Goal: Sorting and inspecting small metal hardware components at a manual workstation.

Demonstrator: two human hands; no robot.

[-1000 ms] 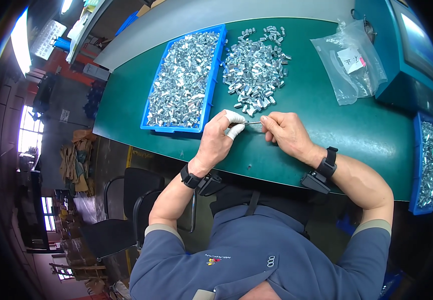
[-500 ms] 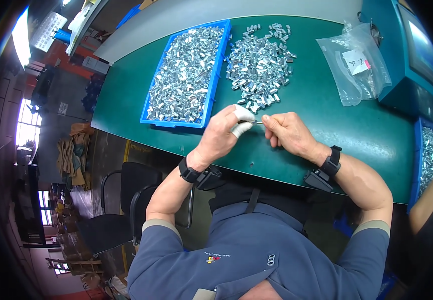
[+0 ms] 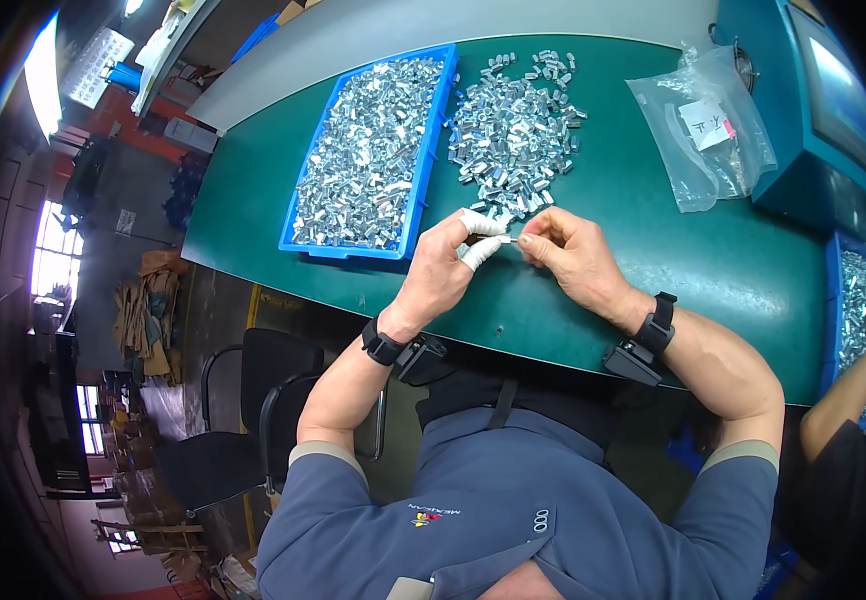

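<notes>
My left hand [image 3: 438, 270], with white wraps on its thumb and forefinger, is closed in a pinch. Between the two hands shows a small silver metal part [image 3: 510, 239], its left end hidden by the wrapped fingertips. The fingers of my right hand [image 3: 581, 260] pinch at the part's other end. Just beyond both hands lies a loose pile of shiny metal sleeves [image 3: 513, 140] on the green table [image 3: 643, 300]. To the left, a blue tray [image 3: 435, 130] is filled with many similar pieces.
A clear plastic bag [image 3: 698, 165] with a white label lies at the far right, beside a teal machine [image 3: 783, 130] with a screen. Another blue tray [image 3: 833, 330] of metal parts stands at the right edge, with another person's arm [image 3: 843, 405] by it. A black chair [image 3: 278, 380] stands at left.
My hands have drawn closer together, the right shifting slightly left and its fingers closing round the end of the part. The other person's arm has moved a little inward.
</notes>
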